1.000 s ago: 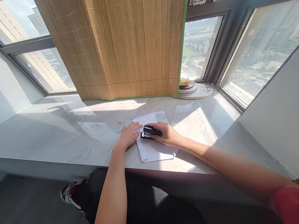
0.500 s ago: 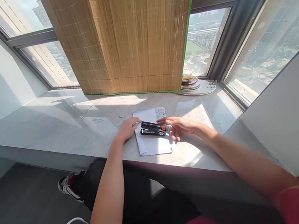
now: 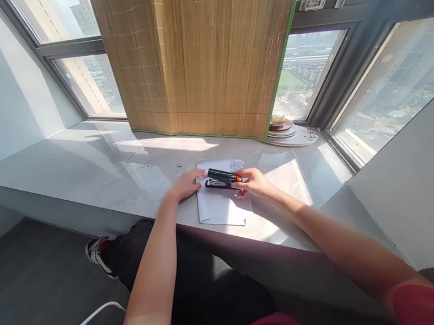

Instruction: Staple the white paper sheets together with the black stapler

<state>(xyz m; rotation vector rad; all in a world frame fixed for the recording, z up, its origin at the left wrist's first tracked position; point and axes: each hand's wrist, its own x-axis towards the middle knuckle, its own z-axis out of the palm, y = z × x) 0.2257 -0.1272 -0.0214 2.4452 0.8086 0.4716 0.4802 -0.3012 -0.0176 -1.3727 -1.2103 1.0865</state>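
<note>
My left grip lies uncurled at the ten-o'clock edge of the paper on the ledge, clamped on nothing. Over the paper, the black stapler runs lengthwise ten to four o'clock. My right grip, the nearer, pinches its four-o'clock end; its body lies towards ten from there.
</note>
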